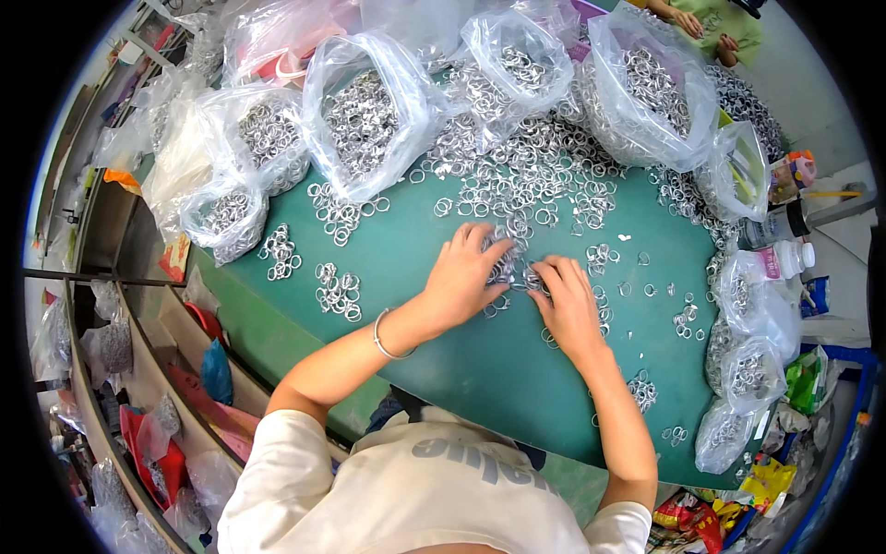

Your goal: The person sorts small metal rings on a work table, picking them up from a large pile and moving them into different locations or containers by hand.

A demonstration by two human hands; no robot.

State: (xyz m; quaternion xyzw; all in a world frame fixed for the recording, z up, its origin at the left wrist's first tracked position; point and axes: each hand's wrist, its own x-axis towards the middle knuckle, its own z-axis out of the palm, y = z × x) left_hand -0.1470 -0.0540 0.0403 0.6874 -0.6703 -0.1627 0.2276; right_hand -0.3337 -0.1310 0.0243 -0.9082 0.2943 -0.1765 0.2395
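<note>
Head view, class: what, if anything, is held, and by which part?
Left hand and right hand touch small silver metal rings; any hold, or its place, cannot be told.

The shirt at the bottom middle of the frame is cream, with short, loose sleeves. Big gray letters go across it, upside down. A thin, round, silver bracelet goes around the wrist of the left hand.

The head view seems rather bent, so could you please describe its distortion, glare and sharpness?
Head view: the shelf divider at left bows, corners go black; head view: white glare on the clear bags; head view: left hand and right hand look fairly sharp.
</note>
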